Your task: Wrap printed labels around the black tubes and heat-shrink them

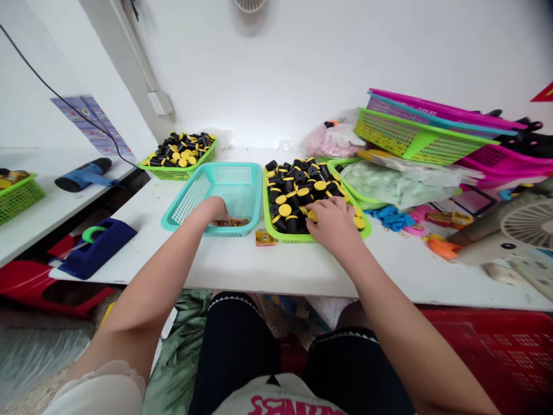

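Observation:
My left hand (215,210) reaches over the front rim of a turquoise basket (254,196). Its fingers are bent down together at a few small orange-and-yellow printed pieces (238,222) on the basket's floor; what they pinch, if anything, is hidden. To the right, a lime-green basket (366,230) is heaped with small black cylinders with yellow caps (292,200). My right hand (334,222) rests on the heap's front right part, fingers curled, with one yellow-capped cylinder (312,216) at the thumb and forefinger. A small printed yellow-and-orange packet (265,238) lies between the baskets at the front.
Another green basket of capped cylinders (179,154) stands at the back left. A blue tape dispenser (97,248) and blue heat gun (86,174) are on the left. Stacked baskets (415,135), plastic bags (384,181) and a fan (529,225) crowd the right side.

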`<state>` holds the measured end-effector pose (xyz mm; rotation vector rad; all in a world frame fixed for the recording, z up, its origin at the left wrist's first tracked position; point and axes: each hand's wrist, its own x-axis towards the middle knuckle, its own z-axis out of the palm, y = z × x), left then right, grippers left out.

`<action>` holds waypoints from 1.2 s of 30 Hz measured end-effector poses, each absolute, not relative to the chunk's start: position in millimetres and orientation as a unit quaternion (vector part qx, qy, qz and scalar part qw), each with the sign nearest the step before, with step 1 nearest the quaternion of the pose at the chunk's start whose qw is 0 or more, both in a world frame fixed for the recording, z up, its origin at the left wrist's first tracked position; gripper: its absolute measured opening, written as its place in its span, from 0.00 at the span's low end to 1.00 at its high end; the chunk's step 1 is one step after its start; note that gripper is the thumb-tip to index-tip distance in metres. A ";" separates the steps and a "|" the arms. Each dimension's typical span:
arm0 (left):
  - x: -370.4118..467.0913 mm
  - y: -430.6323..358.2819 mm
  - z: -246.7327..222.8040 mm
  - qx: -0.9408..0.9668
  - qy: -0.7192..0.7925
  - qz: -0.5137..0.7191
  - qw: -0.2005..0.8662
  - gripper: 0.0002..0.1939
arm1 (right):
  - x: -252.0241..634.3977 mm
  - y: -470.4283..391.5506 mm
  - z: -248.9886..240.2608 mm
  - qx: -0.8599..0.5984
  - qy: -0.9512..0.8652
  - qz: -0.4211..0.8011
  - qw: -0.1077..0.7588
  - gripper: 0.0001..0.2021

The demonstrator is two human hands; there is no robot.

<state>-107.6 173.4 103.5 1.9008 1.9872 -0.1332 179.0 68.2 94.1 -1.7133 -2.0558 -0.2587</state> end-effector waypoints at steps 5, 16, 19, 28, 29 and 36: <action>-110.6 158.9 106.4 0.696 0.700 -0.056 0.154 0.15 | 194.2 27.9 103.9 -0.518 -0.728 0.040 0.446 0.12; -41.5 50.2 43.4 0.903 0.372 0.209 0.058 0.12 | 212.4 -45.8 92.2 -0.452 -0.612 0.269 0.590 0.11; -33.6 54.7 26.5 0.890 0.425 0.166 0.027 0.15 | 212.3 -47.4 84.9 -0.423 -0.629 0.287 0.586 0.11; -51.8 19.1 17.8 0.928 0.335 0.139 -0.082 0.22 | 217.2 -63.8 58.4 -0.421 -0.608 0.365 0.566 0.13; -51.2 14.2 14.9 0.932 0.333 0.131 -0.063 0.22 | 217.8 -64.4 57.0 -0.424 -0.603 0.372 0.564 0.13; -41.0 16.7 19.6 0.850 0.486 0.120 0.163 0.14 | 209.5 -57.1 54.0 -0.425 -0.569 0.389 0.587 0.11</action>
